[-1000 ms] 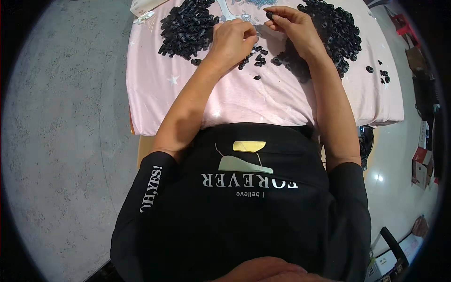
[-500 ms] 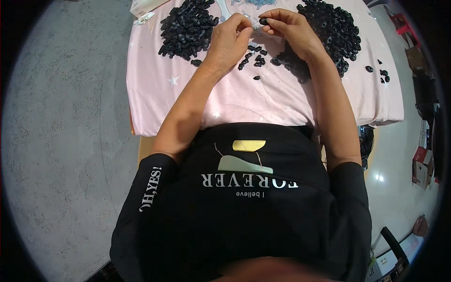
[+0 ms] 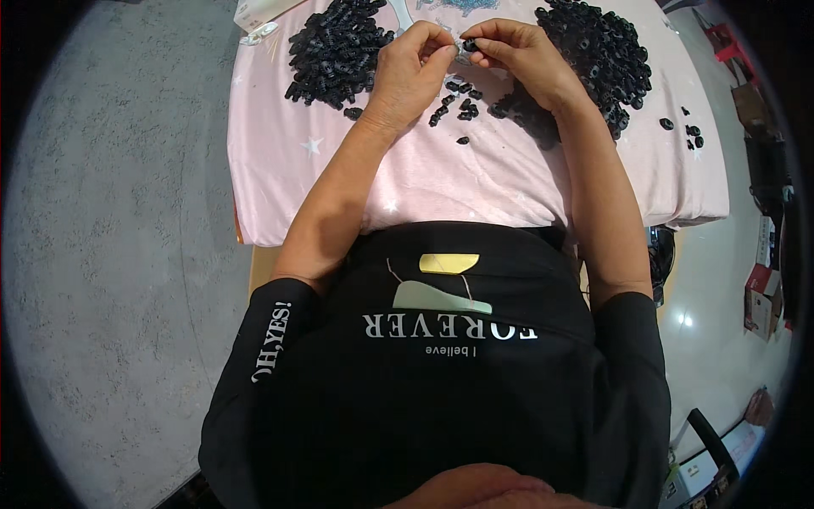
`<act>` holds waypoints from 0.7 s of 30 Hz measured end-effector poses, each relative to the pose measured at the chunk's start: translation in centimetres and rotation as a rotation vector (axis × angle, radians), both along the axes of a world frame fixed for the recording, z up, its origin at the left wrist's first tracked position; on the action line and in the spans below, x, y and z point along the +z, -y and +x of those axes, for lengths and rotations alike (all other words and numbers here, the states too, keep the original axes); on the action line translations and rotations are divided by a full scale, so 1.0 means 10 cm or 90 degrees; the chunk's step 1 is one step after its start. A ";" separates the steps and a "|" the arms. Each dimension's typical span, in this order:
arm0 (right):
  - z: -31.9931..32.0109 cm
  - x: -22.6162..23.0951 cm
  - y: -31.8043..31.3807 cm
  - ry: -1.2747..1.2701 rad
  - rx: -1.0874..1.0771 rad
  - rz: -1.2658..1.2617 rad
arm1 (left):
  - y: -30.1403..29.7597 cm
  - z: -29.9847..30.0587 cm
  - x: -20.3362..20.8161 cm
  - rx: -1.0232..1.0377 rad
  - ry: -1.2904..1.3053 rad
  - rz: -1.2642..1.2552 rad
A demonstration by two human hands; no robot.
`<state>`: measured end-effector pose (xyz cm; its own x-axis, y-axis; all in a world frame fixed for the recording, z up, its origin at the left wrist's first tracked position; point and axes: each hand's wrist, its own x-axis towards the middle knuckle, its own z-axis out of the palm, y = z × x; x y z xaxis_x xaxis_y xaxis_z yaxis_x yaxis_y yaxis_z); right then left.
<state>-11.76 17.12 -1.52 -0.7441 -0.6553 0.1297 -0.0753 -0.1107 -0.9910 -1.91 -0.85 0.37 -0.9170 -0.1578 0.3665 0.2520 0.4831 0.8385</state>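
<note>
At the far side of the cloth-covered table, my two hands meet at the fingertips. My right hand (image 3: 530,64) pinches a small black plastic piece (image 3: 470,44) between thumb and index finger. Thumb and fingers of my left hand (image 3: 413,75) are pressed together right beside that piece; what they hold, if anything, is too small to make out. Near my left hand lies a heap of ribbed black parts (image 3: 333,58). A heap of rounder black parts with holes (image 3: 606,59) lies beyond my right wrist. Several loose black pieces (image 3: 465,109) lie below my fingers.
A pink cloth with white stars (image 3: 475,187) covers the table. Small bluish, shiny bits (image 3: 465,3) lie at the far edge, near a white handle (image 3: 401,13). A white box (image 3: 259,12) stands at the far left corner. More black pieces (image 3: 695,136) lie at the right.
My right hand has brought the black piece slightly left, up against my left fingertips. My left hand has shifted only a little.
</note>
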 end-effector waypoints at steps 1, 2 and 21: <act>0.00 0.00 -0.01 -0.001 -0.001 0.000 | 0.00 0.00 0.01 -0.001 -0.005 -0.009; 0.01 0.01 -0.01 -0.008 0.003 0.006 | -0.01 0.01 0.01 -0.001 -0.005 -0.009; 0.08 0.13 -0.03 0.035 0.090 -0.011 | 0.05 0.04 0.07 -0.148 0.133 0.222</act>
